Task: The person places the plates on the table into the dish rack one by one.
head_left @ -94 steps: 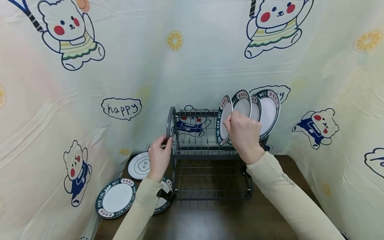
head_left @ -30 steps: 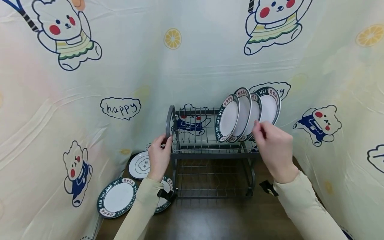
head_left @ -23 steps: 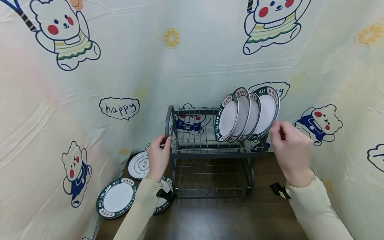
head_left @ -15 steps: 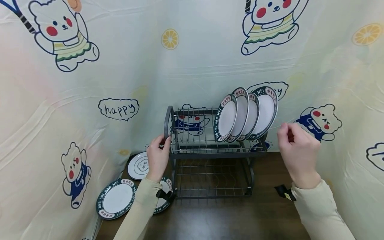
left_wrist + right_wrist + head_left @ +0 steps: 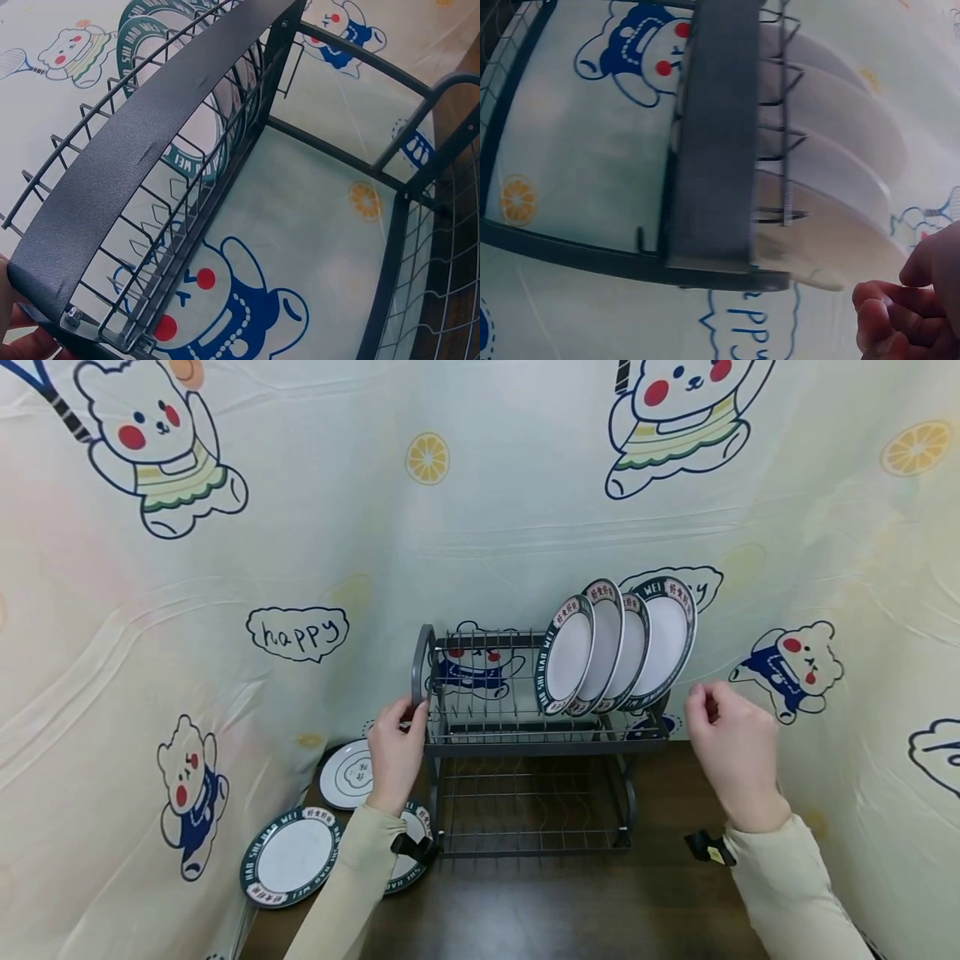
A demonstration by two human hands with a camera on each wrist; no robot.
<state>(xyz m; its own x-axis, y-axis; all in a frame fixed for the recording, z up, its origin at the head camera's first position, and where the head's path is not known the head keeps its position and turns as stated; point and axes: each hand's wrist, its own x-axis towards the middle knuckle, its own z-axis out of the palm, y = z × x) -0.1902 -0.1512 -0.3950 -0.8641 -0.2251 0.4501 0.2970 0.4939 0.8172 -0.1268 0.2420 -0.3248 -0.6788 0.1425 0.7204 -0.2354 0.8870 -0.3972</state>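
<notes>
A dark grey two-tier dish rack (image 5: 517, 748) stands on the table. My left hand (image 5: 397, 752) grips its left side frame between thumb and fingers, with only fingertips showing in the left wrist view. Several white plates with green lettered rims, such as the leftmost plate (image 5: 570, 656), stand on edge in the upper tier's right half, leaning to the right. Off the rack's right end, my right hand (image 5: 735, 752) is in the air with curled fingers and holds nothing. In the right wrist view its fingers (image 5: 889, 315) are close by the rightmost plate (image 5: 840, 225).
Left of the rack, a green-rimmed plate (image 5: 292, 857) lies face up on the brown table (image 5: 570, 910). An upside-down plate (image 5: 348, 775) and another plate (image 5: 408, 860) are partly behind the left arm. A cartoon-printed cloth (image 5: 480, 543) hangs behind and at both sides.
My right hand has left the plates and moved right, then slightly back left and down. The leftmost plate has tipped further right. The left hand keeps its hold on the rack.
</notes>
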